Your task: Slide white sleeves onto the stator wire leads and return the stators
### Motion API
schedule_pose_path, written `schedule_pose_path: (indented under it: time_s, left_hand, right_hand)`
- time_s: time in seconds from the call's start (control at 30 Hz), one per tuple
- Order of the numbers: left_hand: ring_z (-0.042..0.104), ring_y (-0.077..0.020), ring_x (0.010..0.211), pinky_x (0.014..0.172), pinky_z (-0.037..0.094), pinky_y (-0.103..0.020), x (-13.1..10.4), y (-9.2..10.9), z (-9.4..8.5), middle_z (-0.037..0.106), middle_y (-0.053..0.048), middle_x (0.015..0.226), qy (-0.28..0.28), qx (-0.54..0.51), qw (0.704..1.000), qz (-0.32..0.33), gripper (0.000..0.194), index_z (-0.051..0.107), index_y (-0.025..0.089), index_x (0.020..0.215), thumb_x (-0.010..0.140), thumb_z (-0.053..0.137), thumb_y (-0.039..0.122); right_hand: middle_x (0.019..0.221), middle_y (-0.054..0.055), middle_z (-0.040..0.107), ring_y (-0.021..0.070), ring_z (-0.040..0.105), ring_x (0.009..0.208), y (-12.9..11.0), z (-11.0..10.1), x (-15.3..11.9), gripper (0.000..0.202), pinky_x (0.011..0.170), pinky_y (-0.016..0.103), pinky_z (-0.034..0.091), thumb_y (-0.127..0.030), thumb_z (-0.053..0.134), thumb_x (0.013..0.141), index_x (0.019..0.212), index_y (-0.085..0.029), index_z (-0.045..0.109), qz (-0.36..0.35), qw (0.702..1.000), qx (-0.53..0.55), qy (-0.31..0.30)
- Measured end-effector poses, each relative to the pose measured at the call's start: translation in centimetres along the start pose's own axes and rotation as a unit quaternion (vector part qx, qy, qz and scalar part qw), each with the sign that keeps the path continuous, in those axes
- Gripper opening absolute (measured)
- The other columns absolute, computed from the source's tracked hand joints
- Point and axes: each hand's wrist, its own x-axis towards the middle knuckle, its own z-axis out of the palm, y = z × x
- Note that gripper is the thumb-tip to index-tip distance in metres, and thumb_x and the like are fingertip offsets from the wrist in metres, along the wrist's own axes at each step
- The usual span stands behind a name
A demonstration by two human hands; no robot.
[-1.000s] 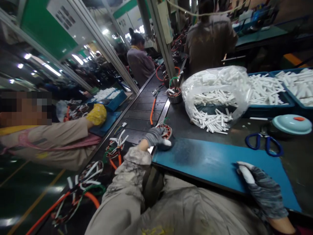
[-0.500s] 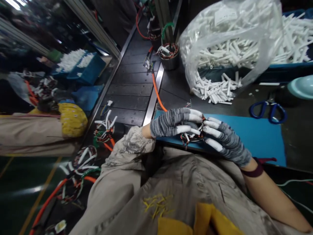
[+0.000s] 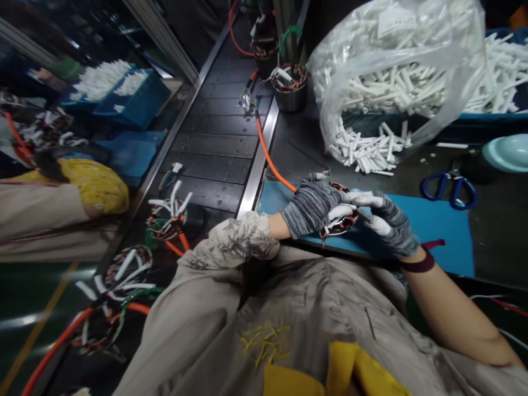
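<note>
A motor stator [image 3: 339, 224] with copper windings and orange and black wire lies on the blue mat [image 3: 433, 231] in front of my body. My left hand [image 3: 313, 202], in a grey glove with white fingertips, curls over its left and upper side and grips it. At its right edge, the gloved fingers of my right hand [image 3: 377, 217] pinch together on what looks like a thin dark wire lead coming off the windings. My fingers cover much of the stator. An orange cable [image 3: 272, 165] runs up and away from beside my left hand.
Blue-handled scissors [image 3: 449, 190] lie right of the mat. Beyond it sits a clear bag [image 3: 330, 110] of white sleeves, near a pale blue bowl [image 3: 509, 151]. More stators [image 3: 291, 91] stand along the slatted conveyor [image 3: 218, 148]. A co-worker's yellow sleeve [image 3: 97, 184] is at left.
My left hand has moved right and turned over the top of the stator. My right fingers have drawn off its rim into a pinch at its right side. The view has shifted slightly.
</note>
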Motion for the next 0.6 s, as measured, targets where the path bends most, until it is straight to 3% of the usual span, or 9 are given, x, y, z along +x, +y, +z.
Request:
schedule_pose_path:
  time_s: [0.03,0.1,0.23,0.33,0.4,0.47,0.6]
  left_hand:
    - [0.072,-0.0227,0.108,0.121,0.040,-0.048,-0.2,-0.2,0.0,0.080,-0.005,0.109,0.010,0.001,1.000,0.005,0.038,0.078,0.021,0.124,0.114,0.050,0.044]
    - [0.072,-0.0233,0.107,0.120,0.042,-0.049,-1.0,-0.9,-0.1,0.080,-0.003,0.107,0.024,0.016,0.999,0.023,0.035,0.079,0.024,0.122,0.113,0.051,0.043]
    - [0.070,-0.0269,0.109,0.117,0.043,-0.054,-3.1,-2.6,-0.2,0.080,-0.006,0.112,0.033,0.049,0.998,0.018,0.036,0.077,0.027,0.130,0.114,0.049,0.042]
    - [0.069,-0.0264,0.109,0.109,0.046,-0.048,-3.6,-3.1,-0.2,0.079,-0.008,0.119,0.004,0.021,1.000,-0.005,0.041,0.074,0.023,0.137,0.115,0.045,0.042]
    - [0.069,-0.0248,0.108,0.105,0.047,-0.043,-3.5,-3.1,-0.3,0.078,-0.008,0.116,-0.022,-0.004,1.000,-0.021,0.042,0.074,0.021,0.136,0.115,0.043,0.041]
    - [0.070,-0.0238,0.107,0.103,0.048,-0.040,-3.3,-3.1,-0.5,0.078,-0.008,0.113,-0.039,-0.030,0.998,-0.029,0.041,0.075,0.020,0.132,0.115,0.045,0.041]
    - [0.071,-0.0245,0.102,0.098,0.051,-0.039,-3.8,-3.5,-1.2,0.078,-0.012,0.108,-0.020,-0.125,0.992,-0.018,0.042,0.077,0.011,0.119,0.112,0.050,0.042]
  right_hand:
    - [0.114,0.006,0.084,0.0303,0.078,0.112,0.0,0.2,0.2,0.032,0.105,0.050,0.061,-0.056,0.064,0.102,0.115,-0.032,0.081,0.032,0.999,0.010,0.031]
    - [0.099,0.005,0.084,0.0287,0.079,0.098,-0.3,0.3,0.7,0.038,0.099,0.048,0.062,-0.061,0.062,0.101,0.108,-0.031,0.083,0.070,0.997,0.016,0.032]
    - [0.115,0.006,0.083,0.0287,0.077,0.109,-1.5,-0.7,2.0,0.031,0.103,0.045,0.061,-0.051,0.078,0.093,0.117,-0.032,0.083,0.037,0.994,-0.008,-0.104]
    - [0.122,0.006,0.082,0.0287,0.077,0.112,-2.4,-0.7,2.5,0.045,0.100,0.044,0.062,-0.042,0.086,0.088,0.131,-0.035,0.079,-0.038,0.986,-0.013,-0.164]
    - [0.119,0.005,0.083,0.0285,0.078,0.105,-2.9,0.0,2.6,0.048,0.097,0.044,0.062,-0.041,0.087,0.087,0.134,-0.036,0.079,-0.040,0.986,-0.012,-0.158]
    - [0.112,0.004,0.085,0.0279,0.078,0.097,-3.2,0.8,2.7,0.041,0.093,0.044,0.062,-0.045,0.083,0.090,0.130,-0.034,0.081,0.007,0.993,-0.010,-0.121]
    - [0.096,0.005,0.085,0.0267,0.075,0.084,-3.9,2.0,3.3,0.039,0.083,0.041,0.059,-0.056,0.082,0.087,0.113,-0.028,0.087,0.100,0.991,-0.050,-0.075]
